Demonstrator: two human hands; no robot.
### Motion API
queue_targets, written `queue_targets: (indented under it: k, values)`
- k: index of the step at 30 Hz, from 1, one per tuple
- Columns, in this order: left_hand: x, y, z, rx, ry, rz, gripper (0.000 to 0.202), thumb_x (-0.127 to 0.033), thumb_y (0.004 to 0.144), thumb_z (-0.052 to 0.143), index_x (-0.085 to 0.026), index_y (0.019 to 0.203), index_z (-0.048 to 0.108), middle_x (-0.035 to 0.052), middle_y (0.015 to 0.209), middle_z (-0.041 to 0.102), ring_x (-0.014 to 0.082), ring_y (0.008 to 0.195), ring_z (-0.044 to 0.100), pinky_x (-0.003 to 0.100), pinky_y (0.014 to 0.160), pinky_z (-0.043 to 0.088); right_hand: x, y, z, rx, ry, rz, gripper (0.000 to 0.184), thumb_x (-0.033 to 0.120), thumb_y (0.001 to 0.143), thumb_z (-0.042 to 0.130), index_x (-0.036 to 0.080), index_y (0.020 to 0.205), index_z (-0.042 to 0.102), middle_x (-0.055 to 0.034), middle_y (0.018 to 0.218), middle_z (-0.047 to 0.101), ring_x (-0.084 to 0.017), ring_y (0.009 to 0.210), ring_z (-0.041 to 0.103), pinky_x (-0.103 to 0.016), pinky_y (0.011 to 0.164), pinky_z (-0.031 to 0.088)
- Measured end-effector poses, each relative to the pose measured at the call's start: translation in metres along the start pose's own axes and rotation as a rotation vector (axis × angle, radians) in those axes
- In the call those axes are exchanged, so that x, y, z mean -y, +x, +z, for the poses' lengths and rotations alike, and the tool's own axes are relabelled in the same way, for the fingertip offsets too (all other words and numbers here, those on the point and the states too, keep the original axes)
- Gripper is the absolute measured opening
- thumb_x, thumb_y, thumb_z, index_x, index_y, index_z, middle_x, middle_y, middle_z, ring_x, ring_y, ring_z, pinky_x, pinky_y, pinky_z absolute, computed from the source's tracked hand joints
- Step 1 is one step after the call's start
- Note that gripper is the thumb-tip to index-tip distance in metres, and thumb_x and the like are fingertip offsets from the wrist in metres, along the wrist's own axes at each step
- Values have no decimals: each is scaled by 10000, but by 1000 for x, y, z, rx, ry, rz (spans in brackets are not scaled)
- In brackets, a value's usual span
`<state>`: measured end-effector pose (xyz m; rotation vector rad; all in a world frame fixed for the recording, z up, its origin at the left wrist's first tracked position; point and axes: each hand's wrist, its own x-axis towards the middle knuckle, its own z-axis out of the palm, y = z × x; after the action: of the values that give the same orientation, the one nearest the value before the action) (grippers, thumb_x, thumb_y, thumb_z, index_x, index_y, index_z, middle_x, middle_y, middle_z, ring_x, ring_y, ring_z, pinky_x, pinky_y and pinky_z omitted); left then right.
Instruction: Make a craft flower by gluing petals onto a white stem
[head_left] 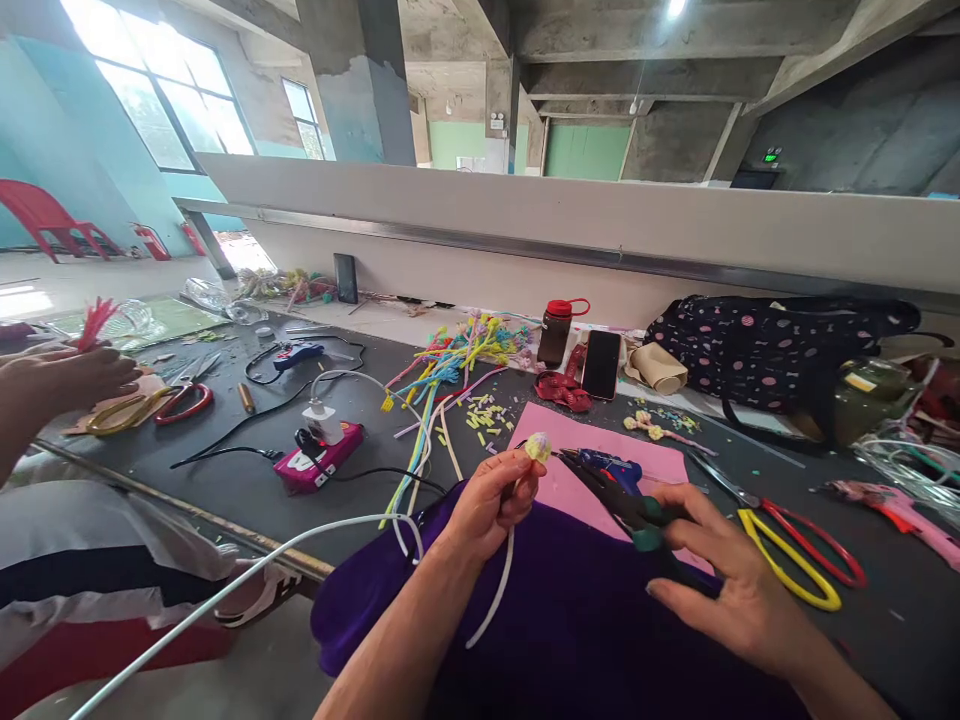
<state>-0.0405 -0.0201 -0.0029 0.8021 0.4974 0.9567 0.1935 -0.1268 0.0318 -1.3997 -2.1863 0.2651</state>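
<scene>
My left hand [487, 505] pinches a small pale yellow fuzzy flower bud [538, 447] between thumb and fingers. A white stem [495, 592] hangs below that hand. In my right hand [739, 580] are pliers [611, 497] with dark green handles, the thumb held away from the fingers. The pliers' dark jaws point at the bud; whether they touch it I cannot tell. Behind the pliers, a blue glue gun [619, 466] lies on a pink sheet [551, 492]. Scissors [787, 550] with red and yellow handles rest right of my right hand.
Pipe cleaners [457, 355] and cut yellow bits [486, 418] lie ahead. A magenta power strip [319, 462] with cables stands left. Behind are a bottle [555, 335], a phone [601, 363] and a dark bag [765, 350]. A pink glue gun [900, 510] lies right. Another person's hands [71, 375] work at left.
</scene>
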Motion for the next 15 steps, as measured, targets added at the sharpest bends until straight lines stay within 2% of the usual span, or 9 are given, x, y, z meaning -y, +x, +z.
queue_targets:
  k: [6,15]
  values:
    - [3,1,2,-75,85,84,220,-335,729,621,-116,729,630,-60,477,408,3,350,222,176,356,102,-2,-1,4,1,-50,6,121,218,729,614,203,847,592,-94,1198,442,-267,1125,485,-358,909,432]
    - [6,0,8,-207,205,199,230,-345,727,645,-116,733,663,-56,496,412,0,385,223,178,376,91,-4,2,8,-10,-52,27,102,237,747,606,203,842,595,-88,1179,450,-253,1093,506,-370,923,427]
